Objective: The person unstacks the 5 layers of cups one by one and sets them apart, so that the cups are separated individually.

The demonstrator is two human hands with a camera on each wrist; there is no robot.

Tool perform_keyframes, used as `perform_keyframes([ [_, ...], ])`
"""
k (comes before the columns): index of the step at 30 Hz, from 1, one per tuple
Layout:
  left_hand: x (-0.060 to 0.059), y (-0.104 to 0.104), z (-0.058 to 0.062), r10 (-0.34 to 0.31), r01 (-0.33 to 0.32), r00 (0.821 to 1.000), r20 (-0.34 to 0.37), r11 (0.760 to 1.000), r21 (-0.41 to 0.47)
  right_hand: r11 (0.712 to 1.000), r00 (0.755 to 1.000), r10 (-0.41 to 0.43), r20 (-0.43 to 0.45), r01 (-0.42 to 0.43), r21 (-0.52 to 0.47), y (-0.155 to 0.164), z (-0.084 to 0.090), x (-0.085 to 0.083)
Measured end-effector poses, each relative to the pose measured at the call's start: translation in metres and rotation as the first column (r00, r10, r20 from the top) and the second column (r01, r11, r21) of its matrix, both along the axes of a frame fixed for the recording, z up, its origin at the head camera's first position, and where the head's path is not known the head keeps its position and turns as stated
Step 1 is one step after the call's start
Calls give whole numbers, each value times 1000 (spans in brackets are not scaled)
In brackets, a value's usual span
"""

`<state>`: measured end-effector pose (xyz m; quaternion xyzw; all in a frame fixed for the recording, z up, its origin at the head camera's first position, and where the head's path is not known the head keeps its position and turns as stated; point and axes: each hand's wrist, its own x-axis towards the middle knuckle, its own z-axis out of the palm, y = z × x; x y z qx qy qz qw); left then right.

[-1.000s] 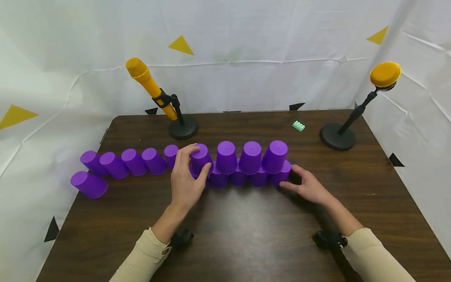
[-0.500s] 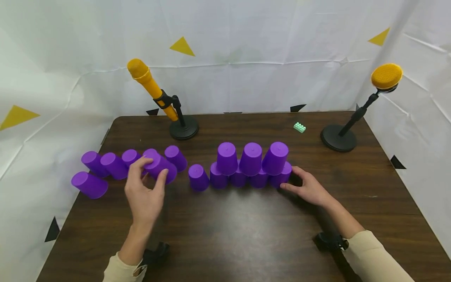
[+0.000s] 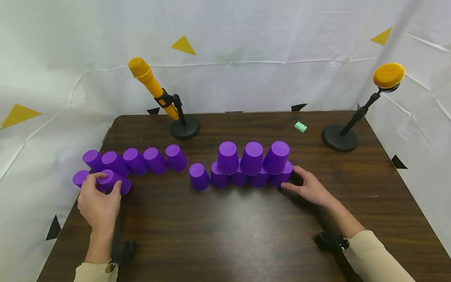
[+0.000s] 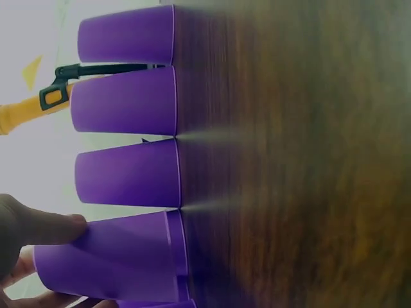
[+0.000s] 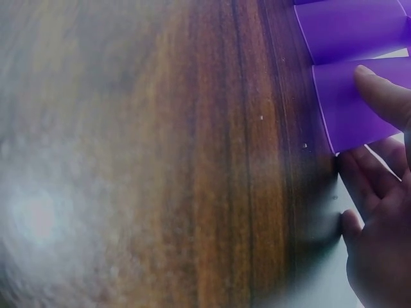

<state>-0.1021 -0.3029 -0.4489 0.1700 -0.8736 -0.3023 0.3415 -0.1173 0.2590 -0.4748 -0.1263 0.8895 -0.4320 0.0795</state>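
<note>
At the left of the wood-grain table [image 3: 225, 239], an upturned purple cup [image 3: 112, 181] is gripped between the thumb and fingers of the left hand [image 3: 100, 206]; a partly hidden cup [image 3: 80, 177] is seen just beside it. The end cup [image 3: 282, 175] of a lower row of four is clasped by the right hand [image 3: 307, 187]. Three upper cups [image 3: 252, 158] are stacked across that row, and a single cup [image 3: 199, 177] is set just beside its left end. Farther back, at left, five cups [image 3: 135, 161] are lined up. Beyond are placed a round yellow microphone [image 3: 388, 75], a yellow stick microphone [image 3: 151, 84] and a mint-green toy brick [image 3: 300, 126].
</note>
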Motion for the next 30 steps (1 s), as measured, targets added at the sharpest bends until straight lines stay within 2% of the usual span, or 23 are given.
perform_keyframes([
  [5,-6,-4,-2,8,-6,999,48,1000,-27,1000,1000,0,-1,0,2,0,0,0],
  [11,-12,-4,-5,4,-2,998,58,999,-35,1000,1000,-5,-4,5,10,0,-1,-1],
  [20,-9,-9,-8,6,-5,998,63,1000,-25,1000,1000,-2,-8,2,12,1,-2,0],
  [25,-5,-8,-3,-3,4,1000,17,999,-44,1000,1000,2,-8,-2,3,1,-2,-1],
  [30,-1,3,15,-26,16,996,-87,992,-121,1000,1000,1,-2,-1,1,0,-1,-1],
])
